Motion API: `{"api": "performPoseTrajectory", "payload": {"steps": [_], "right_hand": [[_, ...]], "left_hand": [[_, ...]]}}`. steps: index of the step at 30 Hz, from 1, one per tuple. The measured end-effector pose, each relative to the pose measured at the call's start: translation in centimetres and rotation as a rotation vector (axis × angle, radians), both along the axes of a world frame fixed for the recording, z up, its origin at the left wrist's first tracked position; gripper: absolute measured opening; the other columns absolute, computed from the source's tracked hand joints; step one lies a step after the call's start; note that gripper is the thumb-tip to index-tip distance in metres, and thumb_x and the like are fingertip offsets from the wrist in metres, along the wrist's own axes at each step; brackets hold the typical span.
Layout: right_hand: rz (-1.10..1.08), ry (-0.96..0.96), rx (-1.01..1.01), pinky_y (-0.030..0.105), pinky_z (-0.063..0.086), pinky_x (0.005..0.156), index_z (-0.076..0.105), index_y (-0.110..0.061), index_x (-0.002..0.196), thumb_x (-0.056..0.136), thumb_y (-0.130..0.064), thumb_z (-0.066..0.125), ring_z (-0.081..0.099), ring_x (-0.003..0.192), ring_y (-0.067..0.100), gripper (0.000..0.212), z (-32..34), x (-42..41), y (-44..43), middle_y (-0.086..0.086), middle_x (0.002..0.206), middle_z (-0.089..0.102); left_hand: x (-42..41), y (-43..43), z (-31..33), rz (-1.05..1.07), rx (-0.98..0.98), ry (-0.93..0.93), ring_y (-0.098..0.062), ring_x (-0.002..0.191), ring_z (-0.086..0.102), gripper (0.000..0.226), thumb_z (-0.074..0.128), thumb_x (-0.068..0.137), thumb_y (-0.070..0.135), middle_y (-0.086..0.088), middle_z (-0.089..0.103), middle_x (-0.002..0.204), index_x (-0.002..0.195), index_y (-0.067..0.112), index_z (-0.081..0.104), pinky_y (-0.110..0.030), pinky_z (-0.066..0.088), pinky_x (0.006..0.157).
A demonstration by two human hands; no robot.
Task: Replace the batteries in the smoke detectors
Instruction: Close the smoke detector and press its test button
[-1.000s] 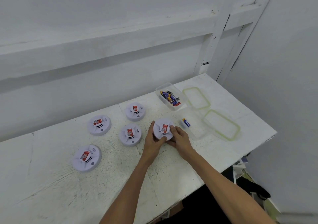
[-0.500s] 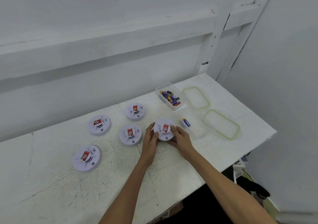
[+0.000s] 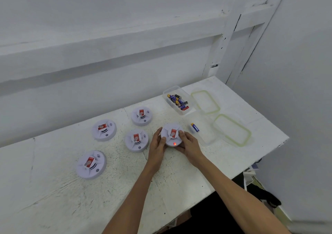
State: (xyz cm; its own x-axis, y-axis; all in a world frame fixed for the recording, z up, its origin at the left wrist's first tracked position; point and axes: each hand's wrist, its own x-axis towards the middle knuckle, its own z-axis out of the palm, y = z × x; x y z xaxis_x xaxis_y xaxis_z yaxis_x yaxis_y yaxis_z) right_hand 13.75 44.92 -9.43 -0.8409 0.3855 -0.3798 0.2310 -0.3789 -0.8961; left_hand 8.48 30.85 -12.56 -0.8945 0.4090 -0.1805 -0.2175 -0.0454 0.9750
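Both hands on one smoke detector [image 3: 171, 133], mid-bench [image 3: 53, 197]. Left hand [image 3: 158, 145] curls round its 9 o'clock rim, right hand [image 3: 190, 145] grips at 4 o'clock. Red lamp [image 3: 174, 144] lit, so the battery is probably seated. Next: release it, take neighbour detector [image 3: 136, 140] at 9 o'clock.

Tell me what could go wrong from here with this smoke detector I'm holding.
The detector gripped by the left hand and right hand shows a red light; it may be about to sound or flag a fault. The four other detectors look identical, so finished ones could be confused. The loose battery lies near the battery box; old and new might mix.
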Motion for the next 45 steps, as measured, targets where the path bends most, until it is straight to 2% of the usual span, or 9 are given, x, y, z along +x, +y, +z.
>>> {"api": "performPoseTrajectory", "payload": {"steps": [4,9,12,19,27,36,41,45], "right_hand": [[0.007,-0.002,0.010,0.047,0.057,0.092,0.067,-0.011,0.120,0.099,-0.035,0.058,0.072,0.104,0.027,0.033,-0.04,-0.04,0.01,0.009,0.112,0.075],[0.010,0.000,0.016,0.044,0.058,0.091,0.067,-0.015,0.117,0.099,-0.036,0.057,0.072,0.103,0.026,0.030,0.24,0.03,-0.03,0.007,0.111,0.075],[0.009,0.001,0.019,0.043,0.059,0.090,0.067,-0.015,0.117,0.099,-0.036,0.057,0.072,0.103,0.026,0.029,0.26,0.07,-0.07,0.007,0.111,0.075],[0.005,0.000,0.008,0.043,0.059,0.089,0.067,-0.015,0.117,0.099,-0.035,0.057,0.072,0.103,0.026,0.029,0.23,0.03,-0.05,0.008,0.112,0.075],[0.007,0.008,-0.001,0.044,0.059,0.090,0.066,-0.012,0.120,0.099,-0.035,0.057,0.072,0.104,0.027,0.032,0.09,0.08,0.01,0.008,0.113,0.074],[0.012,0.016,0.004,0.041,0.060,0.087,0.066,-0.014,0.120,0.100,-0.035,0.057,0.072,0.103,0.026,0.030,0.15,0.07,-0.07,0.006,0.112,0.075],[0.010,0.011,0.006,0.043,0.059,0.089,0.066,-0.014,0.120,0.099,-0.035,0.058,0.072,0.104,0.027,0.031,0.04,0.04,-0.02,0.008,0.113,0.074],[0.008,0.009,0.013,0.041,0.060,0.088,0.067,-0.016,0.117,0.099,-0.035,0.058,0.072,0.103,0.026,0.028,0.20,0.04,-0.04,0.006,0.111,0.075]], "left_hand": [[0.08,0.11,0.20,0.018,0.026,-0.019,-0.014,0.138,0.052,0.042,0.048,0.108,0.018,0.006,0.056,0.148,0.149,0.028,0.046,-0.044,0.044,0.115],[0.04,0.19,0.16,0.027,0.048,-0.029,-0.013,0.137,0.052,0.039,0.049,0.108,0.018,0.007,0.056,0.147,0.142,0.038,0.050,-0.046,0.043,0.116],[0.07,0.18,0.26,0.030,0.059,-0.034,-0.013,0.137,0.052,0.039,0.049,0.108,0.018,0.006,0.057,0.147,0.141,0.038,0.050,-0.047,0.042,0.116],[-0.02,0.10,-0.18,0.016,0.057,-0.007,-0.016,0.139,0.051,0.041,0.054,0.104,0.029,0.007,0.056,0.148,0.143,0.040,0.051,-0.051,0.040,0.117],[0.12,0.13,0.07,0.018,0.052,-0.008,-0.013,0.138,0.052,0.038,0.050,0.107,0.022,0.009,0.057,0.146,0.137,0.046,0.052,-0.049,0.042,0.116],[-0.05,0.11,-0.23,0.011,0.050,-0.013,-0.015,0.139,0.051,0.040,0.050,0.108,0.022,0.007,0.056,0.147,0.144,0.038,0.049,-0.049,0.042,0.116],[-0.13,0.13,-0.50,0.012,0.044,-0.024,-0.016,0.138,0.052,0.044,0.050,0.108,0.021,0.005,0.056,0.148,0.151,0.028,0.045,-0.050,0.042,0.116],[-0.02,0.17,-0.15,0.019,0.047,-0.030,-0.014,0.137,0.053,0.041,0.049,0.108,0.019,0.006,0.057,0.147,0.147,0.031,0.047,-0.047,0.043,0.116]]}}
